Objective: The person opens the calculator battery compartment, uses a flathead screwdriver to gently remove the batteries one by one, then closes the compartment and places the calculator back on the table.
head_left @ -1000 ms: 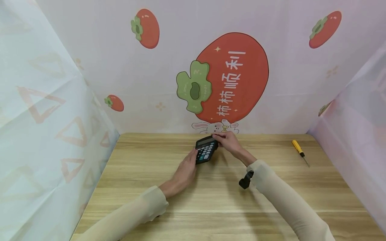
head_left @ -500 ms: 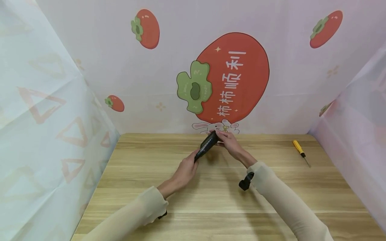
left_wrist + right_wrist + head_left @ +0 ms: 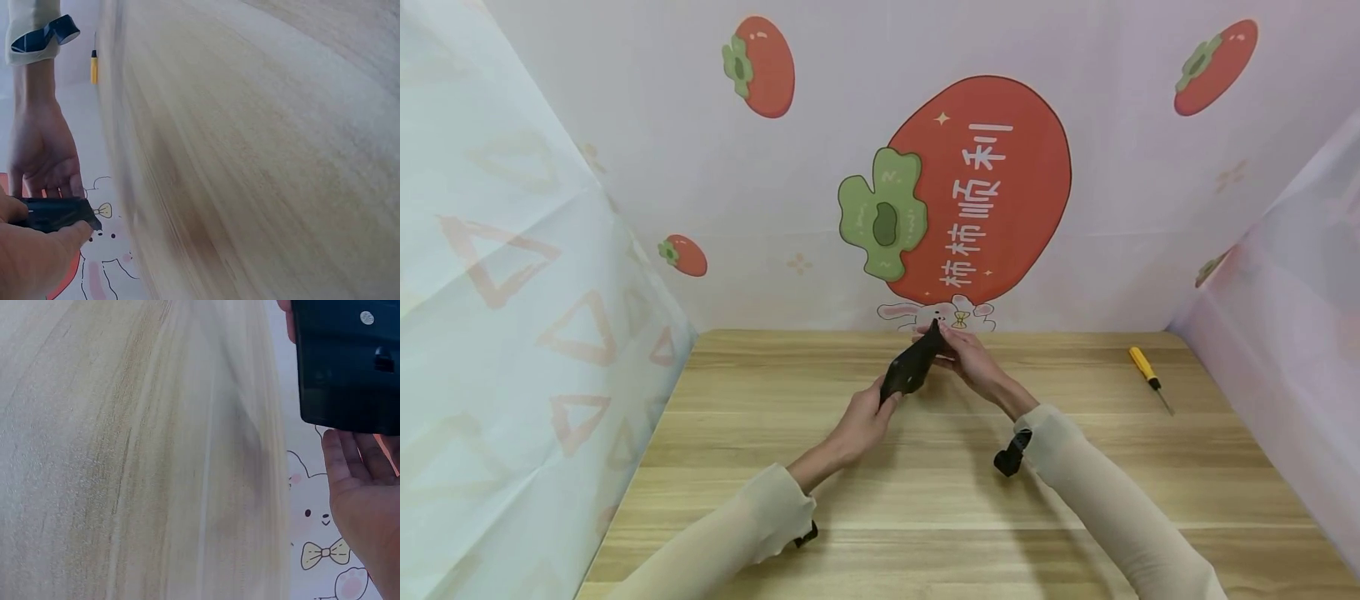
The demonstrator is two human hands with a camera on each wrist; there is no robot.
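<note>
A dark calculator (image 3: 912,367) is held tilted above the table near its back edge, its keys out of sight. In the right wrist view its black back (image 3: 337,375) shows a round silver spot and a small notch. My left hand (image 3: 859,427) grips the lower left end, thumb on the side facing me. At the upper right end, my right hand (image 3: 972,364) holds the edge between thumb and fingers. The left wrist view shows my left hand (image 3: 37,256) pinching the dark case, with the right palm (image 3: 47,147) beyond it.
A screwdriver (image 3: 1144,367) with a yellow handle lies on the right part of the wooden table (image 3: 925,508). Printed cloth stands as a back wall (image 3: 820,192) right behind the table, with more cloth walls at the left and right.
The calculator has been turned over in my hands: its keys and display faced up a second ago, then its edge showed, and now its back is toward me. Both hands stay nearly in place.
</note>
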